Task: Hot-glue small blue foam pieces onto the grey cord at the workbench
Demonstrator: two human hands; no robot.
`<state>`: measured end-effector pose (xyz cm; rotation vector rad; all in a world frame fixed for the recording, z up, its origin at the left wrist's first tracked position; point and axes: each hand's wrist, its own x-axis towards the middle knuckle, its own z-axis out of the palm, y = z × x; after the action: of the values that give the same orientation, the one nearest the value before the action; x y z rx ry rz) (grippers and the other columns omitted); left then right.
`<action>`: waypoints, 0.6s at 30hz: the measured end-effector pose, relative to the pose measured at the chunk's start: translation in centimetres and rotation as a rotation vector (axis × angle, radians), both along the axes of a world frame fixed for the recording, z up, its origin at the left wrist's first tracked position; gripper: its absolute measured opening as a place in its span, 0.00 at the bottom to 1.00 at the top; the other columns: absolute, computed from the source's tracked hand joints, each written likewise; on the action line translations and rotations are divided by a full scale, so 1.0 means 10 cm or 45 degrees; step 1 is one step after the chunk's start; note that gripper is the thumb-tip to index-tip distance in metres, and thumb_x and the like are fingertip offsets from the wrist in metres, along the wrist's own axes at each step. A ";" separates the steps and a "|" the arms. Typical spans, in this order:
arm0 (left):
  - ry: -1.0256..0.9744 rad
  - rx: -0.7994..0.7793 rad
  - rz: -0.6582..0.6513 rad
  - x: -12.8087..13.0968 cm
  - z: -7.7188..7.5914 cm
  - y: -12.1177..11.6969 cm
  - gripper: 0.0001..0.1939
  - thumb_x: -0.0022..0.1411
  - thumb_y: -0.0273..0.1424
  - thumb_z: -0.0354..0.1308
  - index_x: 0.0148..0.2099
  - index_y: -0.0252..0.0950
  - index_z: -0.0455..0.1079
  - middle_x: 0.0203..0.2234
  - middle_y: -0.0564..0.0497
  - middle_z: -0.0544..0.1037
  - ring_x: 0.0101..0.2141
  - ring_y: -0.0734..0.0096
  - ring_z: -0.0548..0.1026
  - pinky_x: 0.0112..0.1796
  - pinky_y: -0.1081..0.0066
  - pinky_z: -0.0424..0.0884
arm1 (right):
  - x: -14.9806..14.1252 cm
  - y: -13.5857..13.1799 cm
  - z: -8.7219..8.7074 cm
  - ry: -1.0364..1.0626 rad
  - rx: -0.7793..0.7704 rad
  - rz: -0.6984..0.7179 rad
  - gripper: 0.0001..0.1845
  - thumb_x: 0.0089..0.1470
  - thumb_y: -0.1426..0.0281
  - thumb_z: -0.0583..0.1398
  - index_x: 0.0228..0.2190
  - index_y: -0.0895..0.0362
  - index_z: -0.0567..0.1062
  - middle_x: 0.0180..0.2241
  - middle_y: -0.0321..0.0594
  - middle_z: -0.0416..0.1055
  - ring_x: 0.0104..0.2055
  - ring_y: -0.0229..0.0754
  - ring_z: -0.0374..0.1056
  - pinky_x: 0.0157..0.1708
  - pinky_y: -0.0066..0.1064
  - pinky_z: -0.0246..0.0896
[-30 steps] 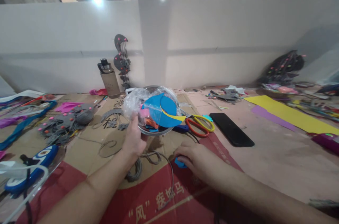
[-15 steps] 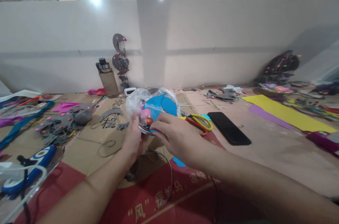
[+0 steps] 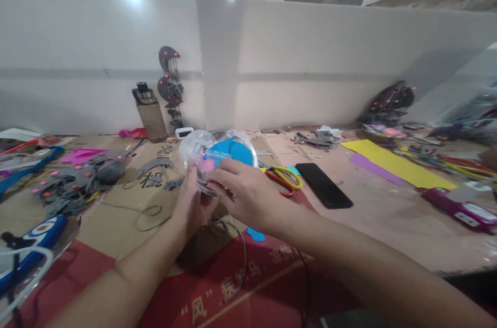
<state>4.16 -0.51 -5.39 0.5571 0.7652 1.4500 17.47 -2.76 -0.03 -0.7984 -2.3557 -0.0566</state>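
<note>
A round silvery bowl (image 3: 254, 157) sits in front of me, filled with clear plastic bags (image 3: 194, 144), blue cut pieces (image 3: 238, 150) and something pink. My left hand (image 3: 192, 196) grips the bowl's near left edge, thumb up along the side. Over the near edge, my right hand (image 3: 243, 185) reaches into the contents with its fingers bent and pressed together. Whatever those fingertips pinch is hidden. Scissors with red and yellow handles (image 3: 285, 180) lie just right of the bowl. A small blue scrap (image 3: 255, 234) rests on the cardboard below my right hand.
A black phone (image 3: 324, 185) lies to the right, with yellow sheet (image 3: 399, 165) and a purple device (image 3: 460, 209) beyond. On the left are grey pieces with pink pins (image 3: 83, 178) and a bottle (image 3: 150, 118). Cord crosses the red-and-brown cardboard (image 3: 104, 229). A white wall stands behind.
The view has turned slightly, so most things appear further left. My right fingers have shifted a little and cover the orange-red bit seen before. My left hand keeps its hold on the bowl.
</note>
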 end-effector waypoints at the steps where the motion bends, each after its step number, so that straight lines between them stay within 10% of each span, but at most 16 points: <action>1: -0.037 0.004 0.003 0.00 0.02 0.01 0.19 0.62 0.46 0.51 0.42 0.35 0.70 0.28 0.51 0.76 0.27 0.73 0.74 0.27 0.75 0.70 | 0.04 -0.02 0.00 0.098 0.017 0.016 0.11 0.61 0.69 0.51 0.38 0.57 0.72 0.37 0.43 0.68 0.41 0.39 0.63 0.40 0.31 0.59; 7: -0.095 -0.024 0.116 -0.07 0.12 0.13 0.18 0.64 0.44 0.47 0.42 0.37 0.70 0.27 0.51 0.77 0.22 0.73 0.73 0.25 0.71 0.72 | 0.35 0.05 -0.06 0.638 -0.043 -0.315 0.18 0.56 0.68 0.56 0.49 0.56 0.65 0.48 0.48 0.60 0.49 0.44 0.58 0.46 0.38 0.59; 13: -0.055 -0.053 0.103 -0.09 0.18 0.11 0.20 0.64 0.44 0.45 0.33 0.35 0.69 0.18 0.52 0.72 0.20 0.71 0.71 0.24 0.69 0.71 | 0.43 0.31 -0.22 0.927 -0.874 -0.341 0.23 0.57 0.61 0.54 0.50 0.58 0.59 0.34 0.39 0.67 0.29 0.35 0.63 0.30 0.28 0.62; 18: 0.049 -0.112 0.077 -0.08 0.19 0.10 0.22 0.65 0.41 0.41 0.26 0.36 0.66 0.13 0.51 0.69 0.18 0.69 0.70 0.25 0.69 0.71 | 0.29 0.29 -0.24 1.004 -1.489 -0.133 0.08 0.59 0.64 0.51 0.32 0.56 0.63 0.19 0.29 0.65 0.15 0.29 0.58 0.14 0.20 0.51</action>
<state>3.35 0.51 -3.47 0.4997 0.8785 1.4571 20.36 0.13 -2.43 -1.1468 -1.4201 1.4138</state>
